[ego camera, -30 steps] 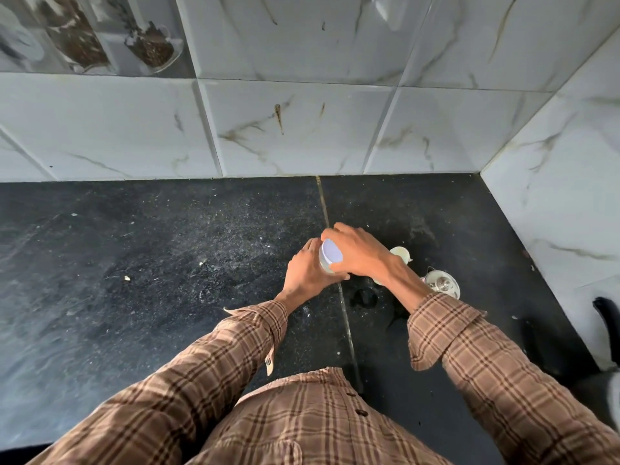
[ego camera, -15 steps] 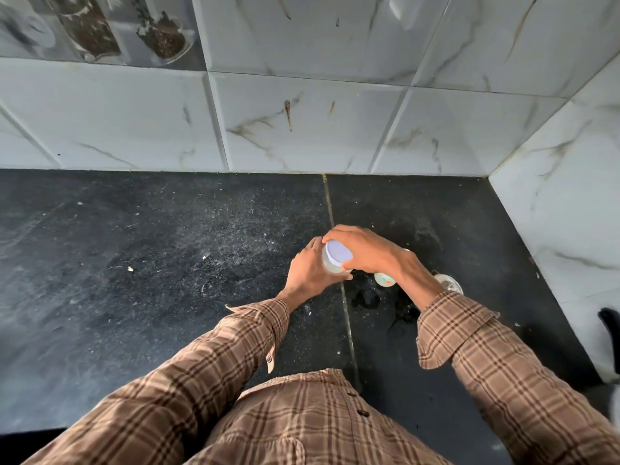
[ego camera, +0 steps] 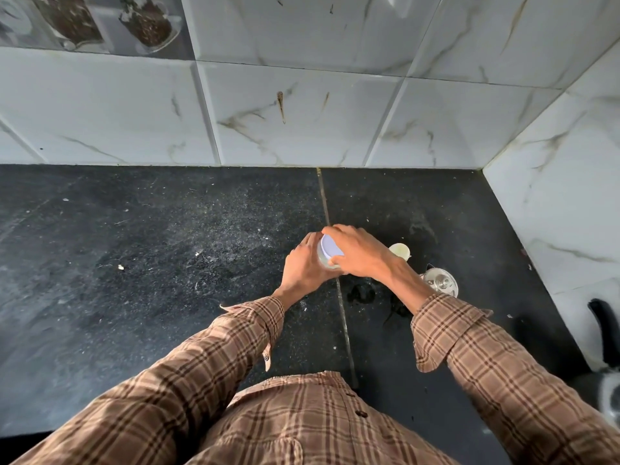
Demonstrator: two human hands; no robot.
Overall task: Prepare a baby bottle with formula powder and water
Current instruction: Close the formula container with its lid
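Far left, the black stone counter (ego camera: 134,263) lies dusty, speckled with pale crumbs and a fine scatter of white powder toward its middle. Above it runs the white marble-look tile wall (ego camera: 302,112), and up in the top left corner a decorative tile (ego camera: 90,21) shows pictured glass jars of dark grains.

Moving in to the centre: the left hand (ego camera: 303,268) comes up out of a brown plaid sleeve (ego camera: 214,354), fingers curled around the side of a small clear container (ego camera: 323,261) that stands right by the seam between the two counter slabs. The contents look pale, though the hands cover most of it. On top sits a lavender lid (ego camera: 330,247), and the right hand (ego camera: 360,255) is draped over it from above, fingers and thumb bent down around its rim, gripping it. Whether the lid is seated tight or loose, I cannot tell.

Just right of that hand, a small cream-coloured round piece (ego camera: 400,250) peeks out on the counter, partly hidden by the wrist. Nearer the right forearm, dark wet patches (ego camera: 360,292) mark the stone. Further right again, a clear round glass piece (ego camera: 441,283) sits on the counter, seen from above, close to the right sleeve cuff. At the far right edge, a dark curved handle (ego camera: 604,327) pokes into view, too cut off to identify.
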